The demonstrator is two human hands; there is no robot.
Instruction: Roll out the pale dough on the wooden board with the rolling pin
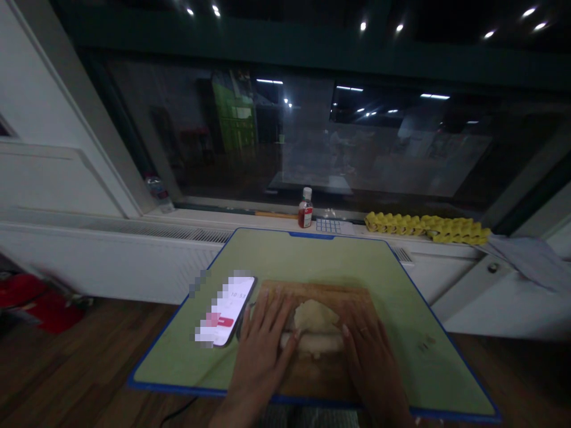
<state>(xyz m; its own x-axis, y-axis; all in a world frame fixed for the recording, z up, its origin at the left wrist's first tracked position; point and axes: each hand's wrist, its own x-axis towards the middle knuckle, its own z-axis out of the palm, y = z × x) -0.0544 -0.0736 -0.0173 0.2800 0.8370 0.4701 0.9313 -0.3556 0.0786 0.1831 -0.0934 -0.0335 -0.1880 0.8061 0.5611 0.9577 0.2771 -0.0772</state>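
A thin, pale sheet of dough (314, 315) with an uneven edge lies on a wooden board (319, 383). Across its near side runs a whitish rolling pin (314, 342); both its ends are hidden under my hands. My left hand (265, 333) rests on the pin's left part, fingers stretched forward and thumb along the pin. On the right part lies my right hand (368, 339), its fingers long and flat, with a ring on one. Neither hand's fingers wrap round the pin. Small dough crumbs sit just in front of it.
A lit phone (227, 312) lies left of the board on a green, blue-edged table (428, 362). Along the windowsill stand a small white-capped bottle (306, 209), a yellow egg carton (426, 228) and a clear bottle (159, 193). A red fire extinguisher (38, 303) is at the left.
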